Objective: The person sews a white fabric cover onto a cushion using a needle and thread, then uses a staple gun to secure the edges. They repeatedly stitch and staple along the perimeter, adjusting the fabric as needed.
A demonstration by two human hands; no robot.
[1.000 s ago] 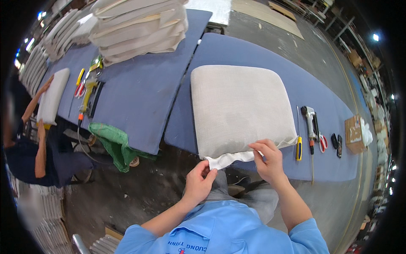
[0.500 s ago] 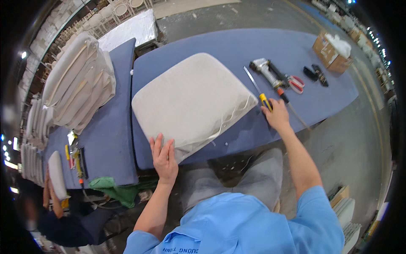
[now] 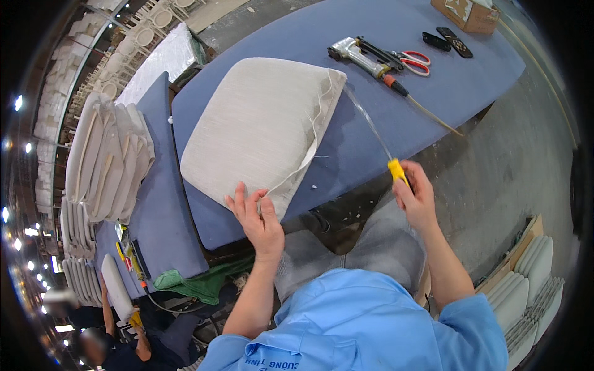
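A grey-beige fabric seat cushion (image 3: 253,123) lies on the blue-covered table (image 3: 272,38), with a loose white cord (image 3: 307,154) along its right side. On the cushion's near corner rests my left hand (image 3: 257,224), fingers spread and nothing held. My right hand (image 3: 416,195) is closed round the yellow handle of a screwdriver (image 3: 396,168), off the near edge of the table. Its long thin shaft points up and left toward the cushion's far right corner.
Beyond the screwdriver lie an air staple gun (image 3: 365,57) with its hose, red-handled scissors (image 3: 416,62) and a black remote-like device (image 3: 455,42). A cardboard box (image 3: 467,15) stands at the far right. Cushions (image 3: 111,154) are stacked at left; a co-worker (image 3: 124,346) sits lower left.
My right hand has picked the screwdriver up off the table and brought it nearer to me. The cushion has turned anticlockwise, my left hand staying at its near corner. The view has shifted.
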